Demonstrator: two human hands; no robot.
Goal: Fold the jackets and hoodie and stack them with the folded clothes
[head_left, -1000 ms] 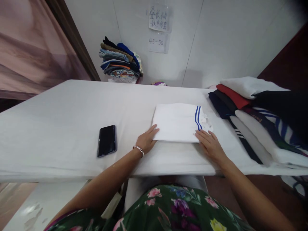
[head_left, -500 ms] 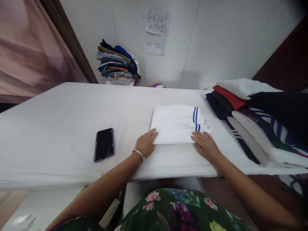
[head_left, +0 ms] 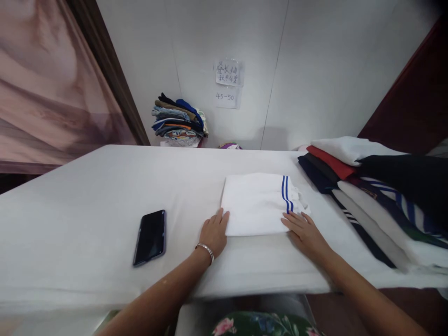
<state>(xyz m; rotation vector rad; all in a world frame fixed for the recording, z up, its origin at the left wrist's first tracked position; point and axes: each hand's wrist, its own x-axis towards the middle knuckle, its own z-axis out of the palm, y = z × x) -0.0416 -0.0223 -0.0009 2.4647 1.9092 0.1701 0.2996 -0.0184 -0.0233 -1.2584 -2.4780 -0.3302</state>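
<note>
A white garment with two blue stripes lies folded into a flat rectangle on the white-covered table. Its ruffled end, past the stripes, points right. At its near left corner rests my left hand, fingers stretched out and touching the edge, a bracelet on the wrist. My right hand lies flat with fingers spread over the near right corner, just below the stripes. Neither hand grips the cloth.
A dark phone lies left of my left hand. Folded clothes in several colours overlap along the table's right side. Beyond the far edge a stack of clothes stands by the wall, where handwritten paper notes hang.
My view has tilted upward, so everything sits lower in the picture. Both hands stay at the same corners of the white garment, which keeps its folded shape.
</note>
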